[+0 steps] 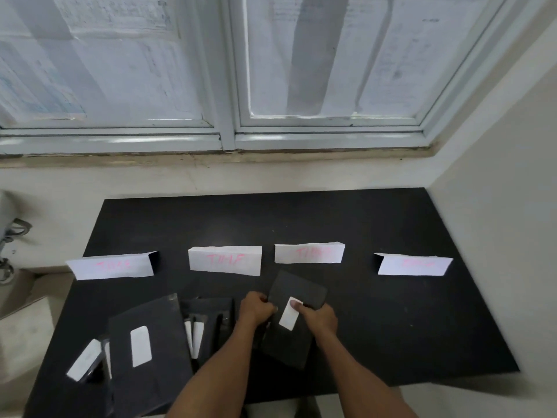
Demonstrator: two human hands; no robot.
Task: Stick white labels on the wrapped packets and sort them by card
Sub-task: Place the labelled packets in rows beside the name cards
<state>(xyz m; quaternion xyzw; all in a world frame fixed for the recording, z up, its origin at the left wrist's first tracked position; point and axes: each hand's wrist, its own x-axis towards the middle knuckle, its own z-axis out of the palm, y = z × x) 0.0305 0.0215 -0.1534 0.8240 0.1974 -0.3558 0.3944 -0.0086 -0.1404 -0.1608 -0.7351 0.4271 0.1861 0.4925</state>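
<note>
Both hands hold one black wrapped packet [294,300] above the middle of the black table [391,327]. My left hand [256,307] grips its left edge. My right hand [319,316] grips its right side, with the thumb pressing on a white label [288,318] stuck to the packet. A large black packet with a white label [141,345] lies at the front left. More labelled black packets [208,321] lie between it and my hands. Several folded white cards with pink writing stand in a row behind: far left [111,266], middle left [224,260], middle right [309,252], far right [414,264].
A small labelled packet [86,359] lies at the table's front left edge. A window and sill run along the back wall. A white wall closes the right side. Grey objects and cables sit off the table at the far left.
</note>
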